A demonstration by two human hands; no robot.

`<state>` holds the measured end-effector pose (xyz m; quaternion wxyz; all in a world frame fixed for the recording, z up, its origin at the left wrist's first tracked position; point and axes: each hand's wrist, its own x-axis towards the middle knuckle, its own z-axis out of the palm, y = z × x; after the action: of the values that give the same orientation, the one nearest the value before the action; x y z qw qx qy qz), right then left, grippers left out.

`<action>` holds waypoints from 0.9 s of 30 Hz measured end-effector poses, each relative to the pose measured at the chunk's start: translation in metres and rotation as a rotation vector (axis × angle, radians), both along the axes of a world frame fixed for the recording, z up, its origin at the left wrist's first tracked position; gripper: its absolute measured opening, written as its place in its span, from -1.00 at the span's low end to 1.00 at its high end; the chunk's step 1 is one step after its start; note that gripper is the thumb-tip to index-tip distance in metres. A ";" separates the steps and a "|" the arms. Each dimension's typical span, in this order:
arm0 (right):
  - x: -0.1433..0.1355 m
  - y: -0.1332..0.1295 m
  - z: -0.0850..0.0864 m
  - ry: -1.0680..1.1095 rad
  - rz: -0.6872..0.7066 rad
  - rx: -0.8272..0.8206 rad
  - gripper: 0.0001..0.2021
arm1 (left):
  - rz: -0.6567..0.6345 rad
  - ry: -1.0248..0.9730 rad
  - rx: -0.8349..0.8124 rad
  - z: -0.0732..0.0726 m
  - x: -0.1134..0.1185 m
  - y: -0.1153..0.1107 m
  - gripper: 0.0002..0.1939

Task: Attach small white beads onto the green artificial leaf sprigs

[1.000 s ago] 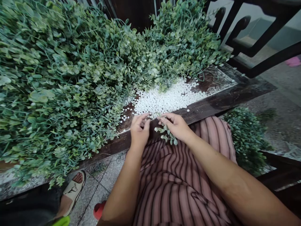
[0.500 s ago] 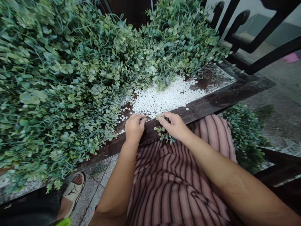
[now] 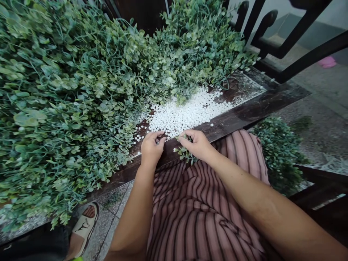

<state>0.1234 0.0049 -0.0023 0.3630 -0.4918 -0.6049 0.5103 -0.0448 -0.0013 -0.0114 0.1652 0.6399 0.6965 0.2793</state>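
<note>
My right hand [image 3: 196,145] pinches a small green leafy sprig [image 3: 186,155], whose leaves hang below the fingers over the bench's front edge. To its left, my left hand [image 3: 152,148] is curled at the near side of a heap of small white pieces [image 3: 181,115]. Its thumb and forefinger are slightly apart, and whether a tiny piece lies between them cannot be made out. The white pieces are spread on a dark wooden bench [image 3: 252,107]. A large mass of green artificial foliage [image 3: 81,87] lies behind and left of the heap.
More foliage [image 3: 280,152] stands low at the right. Dark curved wooden rails [image 3: 312,58] rise at the upper right, with a pink object [image 3: 327,62] on the floor beyond. Another person's sandalled foot [image 3: 86,223] is at the lower left.
The thumb and forefinger of my left hand have parted a little. My right hand still holds the sprig. The whole view has shifted slightly, with the scene moving left.
</note>
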 end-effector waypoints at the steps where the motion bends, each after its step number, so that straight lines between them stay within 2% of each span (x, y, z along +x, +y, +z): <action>1: 0.000 0.000 0.000 0.000 0.002 0.000 -0.84 | -0.016 -0.011 -0.005 0.000 0.000 0.001 -0.85; 12: 0.000 0.002 0.001 0.005 0.001 0.008 -0.85 | -0.086 -0.051 -0.070 0.005 0.007 0.010 -0.91; 19: 0.000 0.003 0.000 -0.032 0.010 0.028 -0.84 | -0.213 0.041 -0.207 0.011 0.016 0.020 -0.90; 27: -0.001 0.004 -0.003 -0.046 -0.010 0.015 -0.86 | -0.183 -0.094 -0.186 0.007 0.023 0.015 -0.85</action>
<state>0.1224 0.0089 -0.0057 0.3553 -0.5038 -0.6144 0.4924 -0.0222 0.0141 -0.0048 0.2808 0.6689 0.6498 0.2269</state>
